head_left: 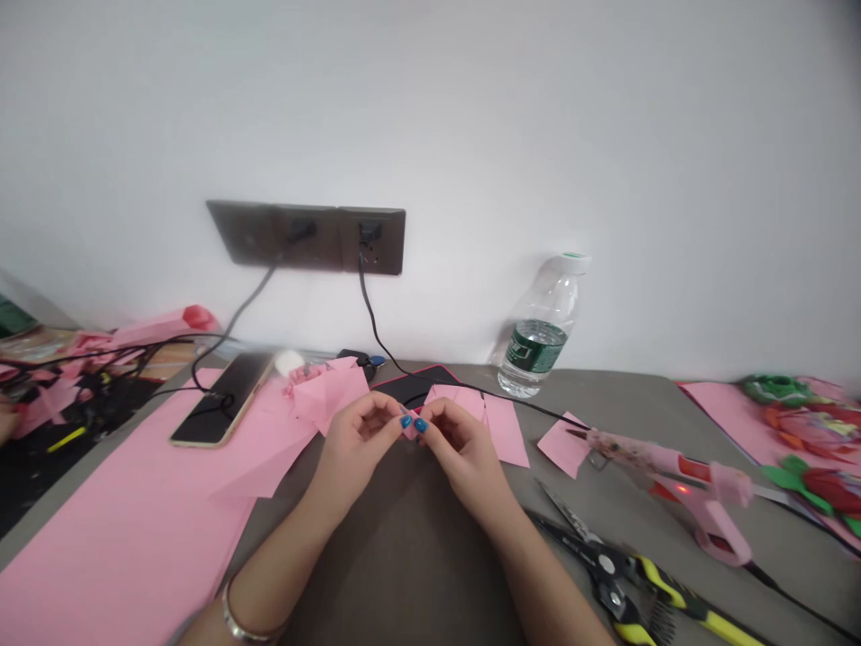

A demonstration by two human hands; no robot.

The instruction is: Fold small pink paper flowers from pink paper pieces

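Observation:
My left hand (356,444) and my right hand (464,449) meet in front of me, their blue-painted fingertips pinching a small folded piece of pink paper (410,426) between them. Most of that piece is hidden by my fingers. Behind my right hand lie loose pink paper squares (506,431), and a crumpled pink paper bundle (328,395) sits beyond my left hand. A large pink paper sheet (127,538) spreads under my left forearm's side of the grey table (605,395).
A pink hot glue gun (700,489) with a lit red light and yellow-handled pliers (605,565) lie to my right. A phone (221,399), a water bottle (538,332), black cables and a wall socket panel (306,238) stand ahead. Paper flowers (813,431) lie far right.

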